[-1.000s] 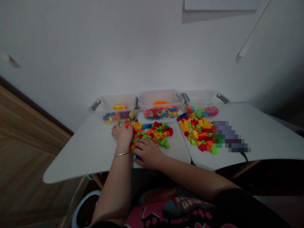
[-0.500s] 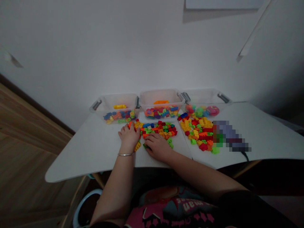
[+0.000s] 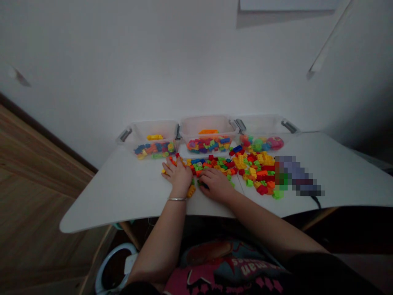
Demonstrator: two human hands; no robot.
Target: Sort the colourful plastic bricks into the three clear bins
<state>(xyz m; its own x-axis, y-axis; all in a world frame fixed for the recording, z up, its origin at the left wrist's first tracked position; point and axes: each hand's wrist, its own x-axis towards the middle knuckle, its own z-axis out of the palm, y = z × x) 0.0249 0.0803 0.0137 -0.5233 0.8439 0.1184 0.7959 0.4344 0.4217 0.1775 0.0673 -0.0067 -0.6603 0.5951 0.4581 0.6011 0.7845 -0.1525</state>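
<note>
A heap of small coloured plastic bricks [image 3: 211, 164] lies on the white table [image 3: 123, 192] in front of me. My left hand [image 3: 178, 174], with a thin bangle at the wrist, lies flat with fingers spread against the heap's left side. My right hand [image 3: 217, 183] rests palm down at the heap's near edge, fingers curved over a few bricks. A second, larger heap of bricks [image 3: 258, 170] lies just to the right, nearly touching the first. Neither hand lifts a brick.
Three clear plastic tubs stand along the wall: the left tub [image 3: 150, 141], the middle tub [image 3: 208, 137] and the right tub [image 3: 264, 133], each holding coloured pieces. A blurred patch [image 3: 299, 176] covers something right of the heaps. A stool [image 3: 113, 270] shows under the table.
Both hands have slid to the right and away from me across the table, pushing the near heap of bricks toward the larger heap on the right.
</note>
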